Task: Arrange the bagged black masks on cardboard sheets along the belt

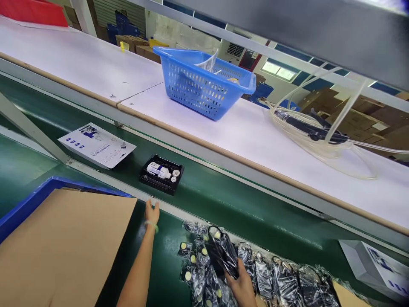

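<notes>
- And here is one black packet (228,256) in shiny clear wrap, a dark loop at its upper end, up over the left part of the packed goods
- The right hand (242,285) has it, fingers closed around its lower end; part of that grip is hidden
- Just beneath and left, a heap of small wrapped pieces (198,277), at least eight pale yellow discs showing, too tangled for a full count
- Then, to the right, a row of wrapped black packets (287,283), several of them, edges overlapping and the near side cut off by the frame
- Over to the left hand (152,213): one wristband (151,226), fingers loose and slightly bent, no object visible in it, right by the metal rail (172,210); whether it touches, I can't tell
- Beyond it on the green belt (204,187), one black tray (159,185), holding one white bottle (158,170) and two small round white pieces (175,173); dark contents are hard to make out
- Two printed white boxes out here, one box on the left (99,145), one box on the far right (383,268), cut off by the frame
- Near left, brown cardboard (64,247) in one blue bin (28,204), both cut off
- Up on the white shelf (204,132), one blue basket (198,91), contents mostly hidden, and one coil of clear hose (322,153) with a black tool
</notes>
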Demonstrator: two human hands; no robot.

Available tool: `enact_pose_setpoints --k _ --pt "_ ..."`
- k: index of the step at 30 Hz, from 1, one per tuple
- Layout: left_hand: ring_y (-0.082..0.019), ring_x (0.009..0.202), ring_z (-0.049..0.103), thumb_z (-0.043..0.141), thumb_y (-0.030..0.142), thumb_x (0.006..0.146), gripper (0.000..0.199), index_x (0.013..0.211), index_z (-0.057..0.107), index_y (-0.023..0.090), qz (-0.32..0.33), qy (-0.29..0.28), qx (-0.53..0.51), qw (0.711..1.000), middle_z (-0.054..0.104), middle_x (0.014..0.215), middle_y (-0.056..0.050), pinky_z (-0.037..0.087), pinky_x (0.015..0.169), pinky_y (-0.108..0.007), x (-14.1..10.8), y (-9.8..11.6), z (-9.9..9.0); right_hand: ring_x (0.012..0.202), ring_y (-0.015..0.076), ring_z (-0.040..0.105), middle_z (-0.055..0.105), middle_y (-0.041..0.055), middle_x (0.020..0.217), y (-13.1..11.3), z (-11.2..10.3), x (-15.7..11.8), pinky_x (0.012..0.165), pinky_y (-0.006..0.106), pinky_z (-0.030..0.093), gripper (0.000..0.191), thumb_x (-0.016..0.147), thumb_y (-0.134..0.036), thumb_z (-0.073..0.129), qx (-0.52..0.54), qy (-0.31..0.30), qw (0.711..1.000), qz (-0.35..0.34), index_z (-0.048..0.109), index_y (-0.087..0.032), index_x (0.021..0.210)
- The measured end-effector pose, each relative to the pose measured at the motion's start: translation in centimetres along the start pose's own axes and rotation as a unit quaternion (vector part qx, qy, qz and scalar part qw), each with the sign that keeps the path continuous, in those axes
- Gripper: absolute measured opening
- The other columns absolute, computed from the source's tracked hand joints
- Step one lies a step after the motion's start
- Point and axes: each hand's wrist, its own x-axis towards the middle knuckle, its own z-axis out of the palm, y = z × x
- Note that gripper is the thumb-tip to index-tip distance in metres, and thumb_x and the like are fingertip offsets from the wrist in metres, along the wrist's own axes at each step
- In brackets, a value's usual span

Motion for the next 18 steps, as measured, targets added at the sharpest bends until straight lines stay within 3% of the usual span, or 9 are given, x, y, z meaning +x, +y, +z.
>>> enact_pose_setpoints --k 2,4,6,9,13,15,18 --pt "-0.034 0.138 0.033 0.057 0.027 0.082 0.056 0.131 0.048 0.001 0.016 0.016 0.074 0.997 0.044 0.141 -0.028 0.023 0.116 -0.051 -3.0 -3.8 -2.0 0.093 0.0300 0.067 0.072 0.0057 0.097 -3.4 1.9 3.2 0.081 0.038 0.056 0.037 0.070 -0.038 0.060 -0.024 -0.056 0.997 -0.055 0.056 -0.024 0.103" --pt "-0.041 0.144 0.015 0.050 0.034 0.082 0.066 0.133 0.044 -0.008 0.019 0.039 0.133 0.990 0.028 0.149 -0.034 0.014 0.117 -0.057 -5.9 -7.9 -4.5 0.095 0.0270 0.065 0.069 0.0068 0.102 -7.3 4.1 6.8 0.082 0.036 0.053 0.036 0.072 -0.029 0.057 -0.055 -0.111 0.984 -0.124 0.052 -0.022 0.106" --pt "-0.044 0.143 0.016 0.038 0.046 0.087 0.073 0.136 0.042 -0.008 0.057 0.051 0.253 0.965 0.025 0.151 -0.032 0.019 0.114 -0.062 -8.0 -11.6 -6.9 0.086 0.0244 0.064 0.066 0.0054 0.093 -11.3 6.6 10.8 0.076 0.033 0.050 0.032 0.070 -0.023 0.055 -0.106 -0.144 0.965 -0.190 0.050 -0.021 0.101" --pt "-0.039 0.144 0.019 0.027 0.048 0.092 0.072 0.145 0.033 -0.001 0.155 0.053 0.382 0.909 0.027 0.153 -0.027 0.027 0.113 -0.057 -9.6 -15.6 -8.9 0.095 0.0249 0.060 0.064 0.0070 0.102 -16.6 11.1 17.0 0.082 0.033 0.046 0.036 0.071 -0.019 0.057 -0.177 -0.182 0.925 -0.283 0.048 -0.020 0.106" --pt "-0.036 0.144 0.019 0.032 0.042 0.093 0.073 0.154 0.001 0.017 0.201 0.084 0.414 0.884 0.018 0.158 -0.018 0.032 0.111 -0.058 -9.6 -17.4 -8.8 0.105 0.0242 0.055 0.060 0.0093 0.114 -20.7 17.0 23.3 0.083 0.031 0.043 0.036 0.079 -0.022 0.057 -0.286 -0.207 0.879 -0.320 0.045 -0.019 0.113" --pt "-0.036 0.143 0.021 0.034 0.042 0.092 0.075 0.153 -0.006 0.023 0.206 0.088 0.418 0.881 0.014 0.159 -0.015 0.036 0.109 -0.058 -9.5 -17.5 -8.5 0.107 0.0238 0.053 0.058 0.0119 0.118 -21.2 19.3 25.1 0.085 0.031 0.042 0.037 0.081 -0.021 0.057 -0.312 -0.217 0.867 -0.323 0.044 -0.016 0.115" --pt "-0.037 0.143 0.023 0.035 0.041 0.093 0.076 0.154 -0.005 0.021 0.207 0.087 0.433 0.873 0.017 0.158 -0.018 0.040 0.104 -0.058 -9.5 -17.8 -8.4 0.111 0.0250 0.052 0.056 0.0175 0.123 -20.1 21.3 26.4 0.092 0.033 0.042 0.043 0.080 -0.016 0.060 -0.327 -0.236 0.857 -0.322 0.045 -0.009 0.120"
